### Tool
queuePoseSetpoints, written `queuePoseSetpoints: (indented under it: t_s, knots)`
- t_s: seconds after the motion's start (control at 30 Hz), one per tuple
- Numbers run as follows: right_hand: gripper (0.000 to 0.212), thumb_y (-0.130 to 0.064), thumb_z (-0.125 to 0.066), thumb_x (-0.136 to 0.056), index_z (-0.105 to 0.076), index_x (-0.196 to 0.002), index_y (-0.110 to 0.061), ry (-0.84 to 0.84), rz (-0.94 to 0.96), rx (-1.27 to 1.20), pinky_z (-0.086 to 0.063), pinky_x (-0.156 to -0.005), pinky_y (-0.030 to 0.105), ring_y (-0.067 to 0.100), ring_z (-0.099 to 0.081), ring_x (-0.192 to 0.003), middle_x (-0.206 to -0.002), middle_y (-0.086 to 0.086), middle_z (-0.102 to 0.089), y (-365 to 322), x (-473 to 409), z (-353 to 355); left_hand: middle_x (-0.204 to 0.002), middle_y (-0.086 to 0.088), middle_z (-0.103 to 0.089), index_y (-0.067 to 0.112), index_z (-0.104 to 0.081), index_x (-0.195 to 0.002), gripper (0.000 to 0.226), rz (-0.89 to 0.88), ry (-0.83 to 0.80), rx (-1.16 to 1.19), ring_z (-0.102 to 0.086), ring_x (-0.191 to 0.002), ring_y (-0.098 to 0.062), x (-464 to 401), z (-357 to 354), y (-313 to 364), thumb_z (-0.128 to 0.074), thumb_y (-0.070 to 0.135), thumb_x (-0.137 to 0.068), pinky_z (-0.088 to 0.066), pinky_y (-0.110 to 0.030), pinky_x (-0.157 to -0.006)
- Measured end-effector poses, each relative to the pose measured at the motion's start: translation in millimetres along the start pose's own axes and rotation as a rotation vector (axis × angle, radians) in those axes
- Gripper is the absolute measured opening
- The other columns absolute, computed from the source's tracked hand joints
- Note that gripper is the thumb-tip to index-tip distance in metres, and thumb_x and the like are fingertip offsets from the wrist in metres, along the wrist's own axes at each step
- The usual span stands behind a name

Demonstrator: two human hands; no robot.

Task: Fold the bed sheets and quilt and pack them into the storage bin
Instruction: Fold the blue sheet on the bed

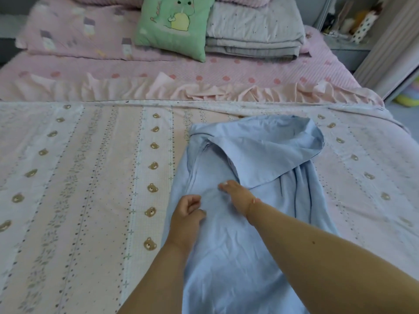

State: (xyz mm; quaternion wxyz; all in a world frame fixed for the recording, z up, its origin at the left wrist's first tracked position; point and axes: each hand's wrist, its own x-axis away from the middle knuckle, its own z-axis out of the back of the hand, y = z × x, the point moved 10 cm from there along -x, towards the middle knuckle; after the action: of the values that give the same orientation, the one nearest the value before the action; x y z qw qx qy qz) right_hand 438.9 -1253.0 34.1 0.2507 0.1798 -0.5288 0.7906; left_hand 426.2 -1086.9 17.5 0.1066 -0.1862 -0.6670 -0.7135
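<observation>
On top of the bear-print quilt spread over the bed lies the blue sheet, its far end folded back. Left hand rests on its left edge, fingers curled, pinching the cloth. Right hand presses flat on it, fingers straight. Farther back sit a green cushion and folded grey bedding.

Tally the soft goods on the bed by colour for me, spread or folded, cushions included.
Blue: 1, the blue sheet under both hands
Green: 1, the dinosaur cushion
Grey: 1, the folded grey quilt
Pink or pink-patterned: 3, the bear-print sheet, ruffled bed cover, pink pillow
Total: 6
</observation>
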Motion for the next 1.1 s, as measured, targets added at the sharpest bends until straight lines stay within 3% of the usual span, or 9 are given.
queuePoseSetpoints:
  t_s: [0.17, 0.23, 0.3, 0.37, 0.57, 0.77, 0.93, 1.0, 1.1]
  knots:
    - [0.037, -0.034, -0.039, -0.100, -0.056, -0.125, -0.013, -0.005, -0.024, -0.043, -0.036, -0.097, 0.028, 0.022, -0.050, -0.115, -0.129, 0.008, -0.054, 29, -1, -7, -0.135, 0.013, -0.043, 0.022, -0.055, -0.117, 0.037, -0.084, 0.069, -0.200, -0.052, -0.094, 0.017, -13, 1, -1, -0.057, 0.002, -0.086, -0.045, -0.020, -0.087]
    - [0.036, -0.034, -0.039, -0.099, -0.058, -0.123, -0.015, -0.008, -0.018, -0.109, -0.036, -0.090, 0.025, 0.018, -0.051, -0.107, -0.124, 0.005, -0.056, 30, -1, -6, -0.135, 0.013, -0.043, 0.036, -0.058, -0.107, 0.037, -0.104, 0.027, -0.281, -0.057, -0.107, 0.001, -25, -7, 5, -0.060, 0.011, -0.080, -0.047, -0.034, -0.100]
    - [0.035, -0.032, -0.039, -0.099, -0.059, -0.121, -0.014, -0.013, -0.009, -0.164, -0.037, -0.080, 0.020, 0.015, -0.050, -0.103, -0.115, 0.001, -0.057, 29, 0, -5, -0.121, 0.005, -0.054, 0.045, -0.061, -0.094, 0.035, -0.058, -0.010, -0.306, -0.063, -0.104, -0.022, -40, -15, 4, -0.060, 0.022, -0.068, -0.052, -0.044, -0.094]
    - [0.032, -0.028, -0.039, -0.099, -0.060, -0.118, -0.011, 0.007, 0.015, -0.245, -0.039, -0.071, 0.015, 0.013, -0.050, -0.100, -0.108, 0.000, -0.057, 27, -3, -1, -0.113, -0.001, -0.060, 0.049, -0.062, -0.088, 0.035, 0.013, -0.015, -0.276, -0.067, -0.094, -0.024, -55, -19, 4, -0.058, 0.026, -0.062, -0.057, -0.044, -0.086]
    - [0.022, -0.025, -0.044, -0.096, -0.066, -0.092, -0.020, 0.086, 0.057, -0.348, -0.040, -0.073, 0.015, 0.013, -0.053, -0.091, -0.100, -0.001, -0.063, 32, -5, 12, -0.089, -0.012, -0.066, 0.008, -0.065, -0.114, 0.035, 0.158, -0.043, -0.010, -0.066, -0.075, -0.025, -81, -39, 17, -0.059, -0.005, -0.082, -0.056, -0.042, -0.089]
    - [0.024, -0.015, -0.047, -0.095, -0.065, -0.080, -0.018, 0.324, 0.210, -0.416, -0.042, -0.068, 0.011, 0.005, -0.052, -0.075, -0.083, -0.006, -0.061, 32, 9, 68, -0.132, -0.008, -0.058, 0.013, -0.058, -0.131, 0.053, 0.086, 0.208, -0.003, -0.061, -0.103, -0.021, -112, 42, 14, -0.067, 0.009, -0.079, -0.047, -0.034, -0.098]
    - [0.018, -0.011, -0.051, -0.092, -0.063, -0.083, -0.022, 0.404, 0.206, -0.233, -0.039, -0.077, 0.022, 0.013, -0.054, -0.087, -0.089, -0.005, -0.062, 54, 15, 89, -0.160, -0.003, -0.013, 0.021, -0.038, -0.146, 0.061, -0.223, 0.182, -0.500, -0.031, -0.141, -0.022, -67, -3, 45, -0.049, 0.005, -0.088, -0.033, -0.037, -0.112]
    - [0.016, -0.011, -0.052, -0.092, -0.063, -0.089, -0.022, 0.378, 0.245, -0.090, -0.038, -0.079, 0.023, 0.013, -0.054, -0.091, -0.094, -0.005, -0.062, 52, 23, 83, -0.153, -0.013, -0.025, 0.012, -0.048, -0.136, 0.052, -0.440, 0.298, -0.558, -0.045, -0.131, -0.031, -26, -22, 54, -0.044, 0.004, -0.085, -0.044, -0.038, -0.101]
    - [0.023, -0.012, -0.050, -0.093, -0.064, -0.110, -0.019, 0.233, 0.289, 0.237, -0.034, -0.088, 0.018, 0.012, -0.053, -0.108, -0.116, -0.004, -0.061, 58, 32, 65, -0.139, -0.010, -0.049, 0.011, -0.054, -0.132, 0.052, -0.536, -0.147, -0.672, -0.049, -0.127, -0.026, 11, -89, 10, -0.040, 0.032, -0.087, -0.035, -0.028, -0.108]
